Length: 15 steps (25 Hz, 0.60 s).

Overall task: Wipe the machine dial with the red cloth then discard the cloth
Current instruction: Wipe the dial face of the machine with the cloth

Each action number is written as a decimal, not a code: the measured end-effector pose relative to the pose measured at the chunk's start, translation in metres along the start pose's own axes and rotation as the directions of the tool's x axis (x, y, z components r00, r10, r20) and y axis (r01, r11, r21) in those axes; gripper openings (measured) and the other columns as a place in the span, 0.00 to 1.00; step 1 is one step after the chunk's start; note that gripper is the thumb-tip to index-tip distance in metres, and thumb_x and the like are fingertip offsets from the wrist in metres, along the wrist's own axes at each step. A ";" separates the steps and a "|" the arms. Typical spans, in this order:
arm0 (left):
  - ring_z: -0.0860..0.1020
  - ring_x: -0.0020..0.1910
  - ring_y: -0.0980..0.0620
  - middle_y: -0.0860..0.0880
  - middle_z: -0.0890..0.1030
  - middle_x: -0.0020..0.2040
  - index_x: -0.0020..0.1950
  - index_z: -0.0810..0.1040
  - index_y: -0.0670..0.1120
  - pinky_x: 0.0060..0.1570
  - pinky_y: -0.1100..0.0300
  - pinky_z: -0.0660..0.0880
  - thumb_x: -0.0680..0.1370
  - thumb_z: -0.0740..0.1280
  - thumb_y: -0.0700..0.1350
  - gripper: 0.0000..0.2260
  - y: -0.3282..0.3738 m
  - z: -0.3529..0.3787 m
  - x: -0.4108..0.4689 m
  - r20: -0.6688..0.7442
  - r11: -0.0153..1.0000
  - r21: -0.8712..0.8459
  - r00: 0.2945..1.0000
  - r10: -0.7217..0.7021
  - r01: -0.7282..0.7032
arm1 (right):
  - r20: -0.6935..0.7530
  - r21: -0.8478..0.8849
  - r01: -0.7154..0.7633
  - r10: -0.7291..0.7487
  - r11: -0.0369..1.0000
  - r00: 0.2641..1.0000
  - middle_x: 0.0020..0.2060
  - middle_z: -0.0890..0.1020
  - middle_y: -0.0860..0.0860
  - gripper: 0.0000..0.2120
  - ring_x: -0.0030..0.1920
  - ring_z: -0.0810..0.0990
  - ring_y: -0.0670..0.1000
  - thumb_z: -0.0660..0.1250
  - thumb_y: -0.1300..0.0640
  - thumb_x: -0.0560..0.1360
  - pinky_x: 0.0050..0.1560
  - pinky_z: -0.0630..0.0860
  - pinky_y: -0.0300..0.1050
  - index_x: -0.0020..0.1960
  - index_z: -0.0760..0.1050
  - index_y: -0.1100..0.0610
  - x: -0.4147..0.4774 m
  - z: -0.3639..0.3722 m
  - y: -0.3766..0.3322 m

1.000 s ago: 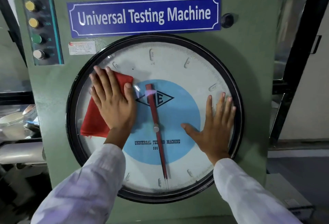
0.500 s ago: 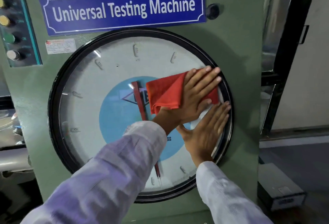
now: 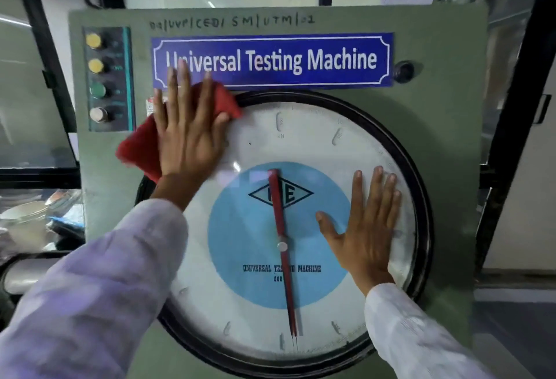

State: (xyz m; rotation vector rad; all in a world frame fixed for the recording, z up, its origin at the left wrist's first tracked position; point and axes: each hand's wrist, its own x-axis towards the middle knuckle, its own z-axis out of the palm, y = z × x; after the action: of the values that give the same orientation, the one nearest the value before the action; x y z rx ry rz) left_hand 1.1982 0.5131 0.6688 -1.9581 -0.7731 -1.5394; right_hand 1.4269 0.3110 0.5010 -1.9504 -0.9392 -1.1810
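Note:
The machine dial (image 3: 313,143) is a large round white face with a blue centre, a red needle (image 3: 281,246) and a black rim, set in a green panel. My left hand (image 3: 189,134) presses flat on the red cloth (image 3: 140,148) at the dial's upper left edge, fingers reaching the blue nameplate. The cloth overlaps the rim and the green panel. My right hand (image 3: 365,225) lies flat with fingers spread on the right side of the dial glass, holding nothing.
A blue "Universal Testing Machine" nameplate (image 3: 301,61) sits above the dial. A dark strip with several push buttons (image 3: 97,77) is at the panel's upper left, and a black knob (image 3: 404,71) at upper right. Cluttered items (image 3: 36,222) lie left of the machine.
My left hand swept the cloth from the dial's left to its right side, then back to the upper left rim. My right hand stayed flat on the dial's right side.

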 end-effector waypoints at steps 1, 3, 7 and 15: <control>0.58 0.83 0.36 0.37 0.59 0.84 0.84 0.59 0.49 0.81 0.39 0.51 0.86 0.56 0.57 0.27 -0.011 -0.002 -0.012 0.021 0.994 0.033 0.994 -0.105 0.104 | 0.010 -0.005 -0.007 0.007 1.000 1.000 0.85 0.50 0.66 0.48 0.86 0.46 0.68 0.53 0.26 0.80 0.83 0.51 0.72 0.86 0.53 0.59 -0.001 0.000 0.000; 0.67 0.74 0.33 0.33 0.70 0.75 0.79 0.65 0.45 0.76 0.37 0.60 0.85 0.57 0.57 0.26 0.000 0.001 -0.019 0.039 0.949 0.047 0.948 -0.315 0.313 | 0.022 0.000 -0.014 0.014 1.000 1.000 0.86 0.50 0.66 0.48 0.86 0.46 0.67 0.52 0.26 0.80 0.83 0.51 0.72 0.86 0.52 0.58 0.000 -0.001 0.000; 0.74 0.62 0.33 0.33 0.77 0.60 0.65 0.73 0.38 0.68 0.36 0.67 0.85 0.56 0.56 0.23 0.075 0.007 0.023 0.111 0.927 -0.016 0.922 -0.371 0.375 | -0.014 -0.007 -0.012 0.012 1.000 1.000 0.85 0.51 0.65 0.47 0.86 0.48 0.67 0.55 0.27 0.80 0.83 0.53 0.71 0.86 0.53 0.59 -0.003 -0.001 -0.004; 0.79 0.62 0.33 0.36 0.83 0.58 0.62 0.82 0.35 0.75 0.38 0.66 0.80 0.71 0.49 0.19 0.240 0.032 0.018 0.052 0.802 -0.295 0.830 0.556 -0.519 | -0.021 0.049 -0.034 0.035 0.998 0.999 0.83 0.58 0.68 0.46 0.85 0.53 0.67 0.51 0.28 0.81 0.83 0.56 0.70 0.82 0.63 0.63 -0.009 -0.003 0.000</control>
State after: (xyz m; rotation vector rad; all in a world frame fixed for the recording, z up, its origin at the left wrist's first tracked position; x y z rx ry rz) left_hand 1.3942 0.3702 0.6657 -2.2402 -0.0161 -1.2087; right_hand 1.4227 0.3065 0.4935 -1.9039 -0.9110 -1.1471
